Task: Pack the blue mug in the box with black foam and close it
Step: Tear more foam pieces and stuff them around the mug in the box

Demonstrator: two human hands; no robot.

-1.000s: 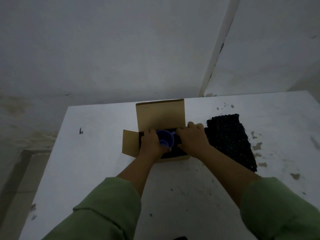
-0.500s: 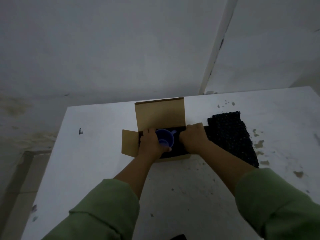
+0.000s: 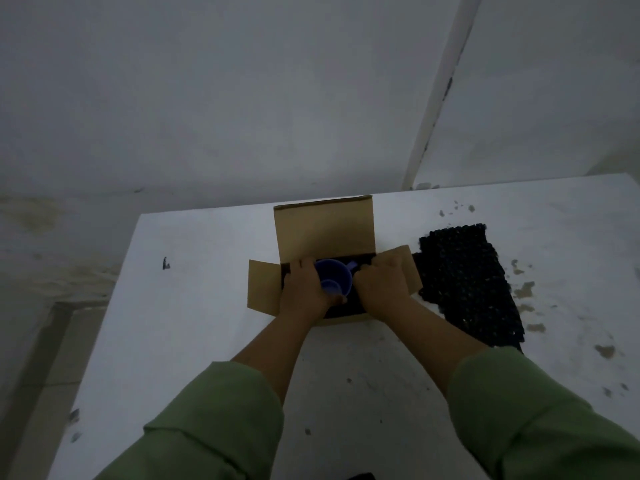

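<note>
Mug (image 3: 334, 282) inside box (image 3: 323, 230), gripped by left hand (image 3: 306, 291); right hand (image 3: 382, 284) beside mug, grip unclear. Risk: foam (image 3: 464, 282), right of box, left out; mug loose.

- Right hand (image 3: 382, 284) shifted off the box interior onto the right side flap (image 3: 407, 271), now raised and visible under the fingers.
- Blue mug (image 3: 334, 280) tipped slightly further toward the camera in the left hand (image 3: 304, 292).
- Black foam sheet (image 3: 467, 289) less covered at its near-left edge.
</note>
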